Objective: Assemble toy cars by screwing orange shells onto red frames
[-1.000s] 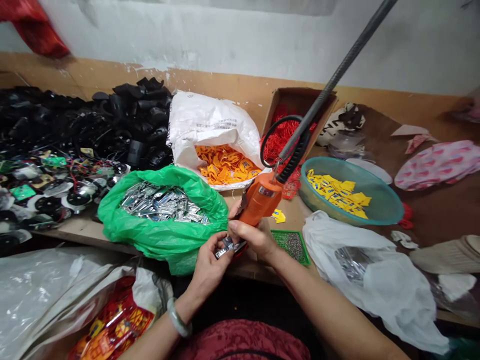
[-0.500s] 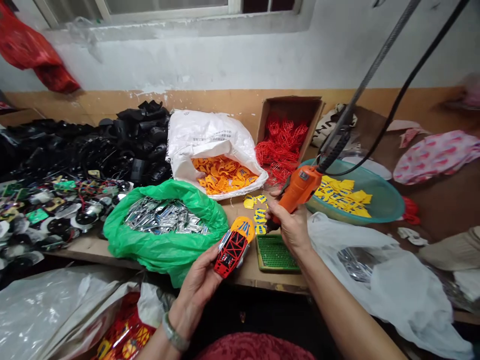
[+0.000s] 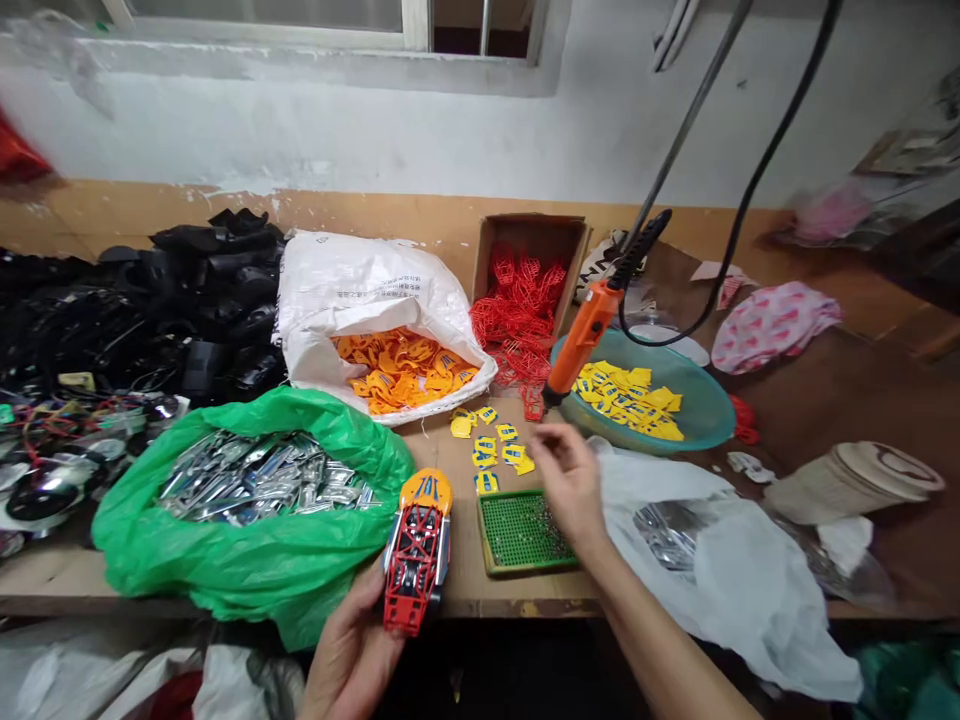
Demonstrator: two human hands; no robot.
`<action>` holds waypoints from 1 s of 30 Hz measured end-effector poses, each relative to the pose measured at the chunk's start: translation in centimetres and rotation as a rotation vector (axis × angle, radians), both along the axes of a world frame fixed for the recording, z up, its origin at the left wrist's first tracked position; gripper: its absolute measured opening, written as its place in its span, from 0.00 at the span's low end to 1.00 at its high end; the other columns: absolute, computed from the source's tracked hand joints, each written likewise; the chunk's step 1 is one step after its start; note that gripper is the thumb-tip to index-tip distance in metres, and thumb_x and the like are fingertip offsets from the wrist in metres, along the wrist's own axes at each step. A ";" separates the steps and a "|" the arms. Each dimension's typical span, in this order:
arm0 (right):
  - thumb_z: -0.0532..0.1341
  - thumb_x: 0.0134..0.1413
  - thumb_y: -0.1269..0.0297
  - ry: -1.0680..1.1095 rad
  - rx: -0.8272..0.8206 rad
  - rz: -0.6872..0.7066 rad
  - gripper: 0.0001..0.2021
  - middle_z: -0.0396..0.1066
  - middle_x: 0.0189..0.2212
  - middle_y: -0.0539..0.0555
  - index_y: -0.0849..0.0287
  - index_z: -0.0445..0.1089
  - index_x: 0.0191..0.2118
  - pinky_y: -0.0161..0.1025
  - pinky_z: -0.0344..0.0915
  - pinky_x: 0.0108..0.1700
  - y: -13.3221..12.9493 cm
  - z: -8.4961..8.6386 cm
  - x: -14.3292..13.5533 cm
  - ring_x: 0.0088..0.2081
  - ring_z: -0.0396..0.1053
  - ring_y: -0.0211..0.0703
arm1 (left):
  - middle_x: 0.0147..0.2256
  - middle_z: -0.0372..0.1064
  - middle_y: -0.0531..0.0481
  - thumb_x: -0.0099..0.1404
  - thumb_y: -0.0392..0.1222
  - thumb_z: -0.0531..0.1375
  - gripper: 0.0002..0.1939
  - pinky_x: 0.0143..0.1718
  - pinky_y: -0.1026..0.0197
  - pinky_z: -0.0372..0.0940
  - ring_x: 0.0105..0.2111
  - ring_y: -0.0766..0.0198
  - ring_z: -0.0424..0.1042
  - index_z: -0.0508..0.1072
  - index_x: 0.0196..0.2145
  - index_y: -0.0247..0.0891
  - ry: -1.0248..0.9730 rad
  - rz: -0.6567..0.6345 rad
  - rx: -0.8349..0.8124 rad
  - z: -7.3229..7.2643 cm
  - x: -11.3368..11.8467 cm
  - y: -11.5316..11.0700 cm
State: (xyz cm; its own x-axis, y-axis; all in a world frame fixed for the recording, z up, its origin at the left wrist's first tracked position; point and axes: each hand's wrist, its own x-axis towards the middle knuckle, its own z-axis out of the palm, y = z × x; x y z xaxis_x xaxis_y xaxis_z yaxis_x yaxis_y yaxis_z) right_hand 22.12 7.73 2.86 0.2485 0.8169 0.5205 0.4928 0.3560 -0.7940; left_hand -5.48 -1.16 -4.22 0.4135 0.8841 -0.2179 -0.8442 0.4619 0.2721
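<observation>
My left hand [image 3: 356, 640] is closed around the lower end of a toy car [image 3: 414, 570], which has a red lattice body, silver sides and an orange front piece. An orange electric screwdriver [image 3: 581, 345] hangs upright but tilted from its cable, apart from my hands. Just below its tip is my right hand [image 3: 574, 490], fingers loosely bent and apart, with nothing visible in them. Under that hand lies a green mesh tray [image 3: 517, 535] with small screws at its right side. Several yellow pieces with blue marks [image 3: 486, 452] lie behind the tray.
A green bag [image 3: 247, 570] of silver parts stands left, with a white sack [image 3: 360, 270] of orange pieces behind it. A box [image 3: 532, 230] of red frames and a teal bowl [image 3: 712, 425] of yellow pieces stand at the back. A white plastic bag [image 3: 757, 600] lies right.
My right hand has let go of the electric screwdriver, which now hangs free, and has moved down beside the mesh tray. The toy car has turned more upright in my left hand. The view has shifted right.
</observation>
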 end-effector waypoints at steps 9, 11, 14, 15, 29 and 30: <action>0.66 0.47 0.76 -0.579 -0.412 0.270 0.13 0.76 0.42 0.60 0.59 0.77 0.41 0.47 0.62 0.57 7.7 -2.7 -1.1 0.49 0.69 0.53 | 0.51 0.79 0.43 0.61 0.29 0.63 0.22 0.55 0.59 0.70 0.49 0.57 0.79 0.78 0.53 0.38 -0.071 -0.037 0.170 3.6 2.7 -0.2; 0.66 0.47 0.75 -0.646 -0.457 0.281 0.11 0.76 0.41 0.61 0.59 0.77 0.39 0.46 0.63 0.55 8.6 -2.6 -1.1 0.49 0.70 0.53 | 0.49 0.80 0.43 0.59 0.29 0.65 0.24 0.52 0.58 0.72 0.46 0.57 0.80 0.78 0.53 0.37 -0.021 -0.024 0.163 4.0 2.7 -0.4; 0.67 0.47 0.73 -0.693 -0.472 0.263 0.13 0.77 0.42 0.61 0.60 0.77 0.41 0.45 0.64 0.54 8.8 -2.4 -1.0 0.49 0.71 0.54 | 0.45 0.81 0.42 0.55 0.30 0.67 0.25 0.47 0.59 0.73 0.42 0.56 0.80 0.77 0.52 0.34 0.049 -0.017 0.169 4.1 2.7 -0.5; 0.67 0.46 0.72 -0.694 -0.464 0.245 0.14 0.77 0.43 0.62 0.60 0.77 0.42 0.45 0.64 0.54 8.7 -2.2 -1.0 0.50 0.71 0.55 | 0.43 0.81 0.42 0.54 0.31 0.68 0.26 0.46 0.60 0.73 0.41 0.56 0.80 0.77 0.52 0.33 0.064 -0.014 0.173 4.1 2.8 -0.5; 0.62 0.56 0.69 -0.210 -0.138 0.393 0.07 0.76 0.35 0.56 0.59 0.74 0.40 0.37 0.73 0.32 -6.2 1.8 -6.6 0.32 0.75 0.43 | 0.54 0.73 0.48 0.49 0.31 0.73 0.38 0.57 0.53 0.65 0.55 0.52 0.73 0.67 0.56 0.47 0.233 0.117 0.176 4.6 4.8 -0.9; 0.62 0.56 0.71 -0.225 -0.087 0.378 0.07 0.76 0.36 0.57 0.59 0.74 0.40 0.38 0.74 0.34 -6.8 1.5 -7.0 0.34 0.75 0.44 | 0.54 0.74 0.48 0.49 0.32 0.74 0.38 0.57 0.53 0.65 0.54 0.52 0.73 0.68 0.56 0.47 0.236 0.110 0.177 4.5 4.8 -0.9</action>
State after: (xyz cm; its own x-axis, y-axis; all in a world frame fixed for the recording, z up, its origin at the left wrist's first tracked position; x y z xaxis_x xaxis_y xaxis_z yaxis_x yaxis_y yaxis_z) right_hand 15.12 0.97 4.33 -0.1872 0.8719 0.4524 0.5046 0.4805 -0.7173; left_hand -0.66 -2.09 0.29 0.2697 0.9534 -0.1351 -0.7902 0.2993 0.5348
